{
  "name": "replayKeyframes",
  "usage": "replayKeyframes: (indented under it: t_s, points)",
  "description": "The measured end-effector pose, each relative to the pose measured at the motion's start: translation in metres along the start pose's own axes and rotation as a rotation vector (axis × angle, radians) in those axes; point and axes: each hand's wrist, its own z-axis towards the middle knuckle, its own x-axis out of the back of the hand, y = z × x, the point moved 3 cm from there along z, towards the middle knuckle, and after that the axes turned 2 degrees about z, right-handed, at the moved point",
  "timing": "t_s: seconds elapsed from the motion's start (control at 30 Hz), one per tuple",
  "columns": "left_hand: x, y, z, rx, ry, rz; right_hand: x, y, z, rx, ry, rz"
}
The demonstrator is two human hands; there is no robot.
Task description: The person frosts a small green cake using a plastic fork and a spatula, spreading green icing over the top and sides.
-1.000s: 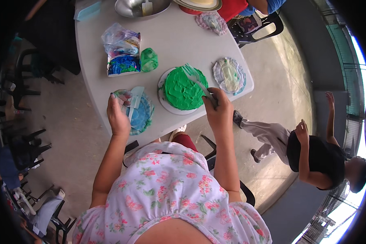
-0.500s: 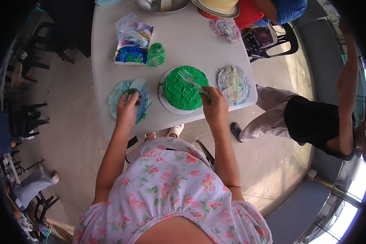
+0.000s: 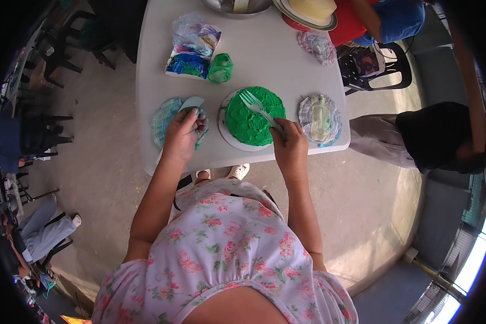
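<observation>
A round cake (image 3: 249, 127) coated in rough green icing sits on a white board (image 3: 225, 129) near the table's front edge. My right hand (image 3: 291, 144), at the cake's right front edge, is closed round the handle of a pale plastic fork (image 3: 259, 108). The fork's tines are over the cake top; I cannot tell whether they touch it. To the left, my left hand (image 3: 184, 132), its fingers smeared with green, is closed on a pale flat-bladed spatula (image 3: 192, 102). It is over a blue-stained crumpled cloth (image 3: 162, 121), partly hidden by the hand.
Behind the cake stand a green piping bag (image 3: 220, 68) and an icing-smeared box (image 3: 188, 66) with plastic bags. A stained cloth (image 3: 319, 120) lies right, another (image 3: 317, 47) farther back. A metal bowl (image 3: 237, 7) and a plated yellow cake (image 3: 312, 9) are at the back. People stand beside the table.
My view has shifted, moving the table rightward in the picture. My left hand and spatula have risen slightly and turned over the cloth. The fork stays over the cake. A person at right has moved.
</observation>
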Motion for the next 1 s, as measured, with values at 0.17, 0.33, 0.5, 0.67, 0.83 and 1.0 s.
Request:
replayKeyframes:
  t_s: [0.17,0.33,0.5,0.67,0.83,1.0]
  points:
    - [0.023,-0.012,0.015,0.044,0.130,0.041,-0.003,0.008,0.001,-0.009,0.003,-0.046]
    - [0.044,-0.032,0.033,0.150,0.183,-0.050,-0.017,0.022,0.004,-0.019,0.020,-0.097]
    - [0.063,-0.052,0.042,0.271,0.178,0.088,-0.028,0.024,0.006,-0.025,0.012,-0.131]
    - [0.062,-0.056,0.044,0.238,0.145,0.164,-0.032,0.022,0.008,-0.034,-0.003,-0.181]
    - [0.069,-0.064,0.048,0.198,0.114,0.273,-0.037,0.021,0.011,-0.026,0.004,-0.203]
    - [0.070,-0.064,0.046,0.193,0.129,0.273,-0.038,0.019,0.012,-0.039,-0.004,-0.217]
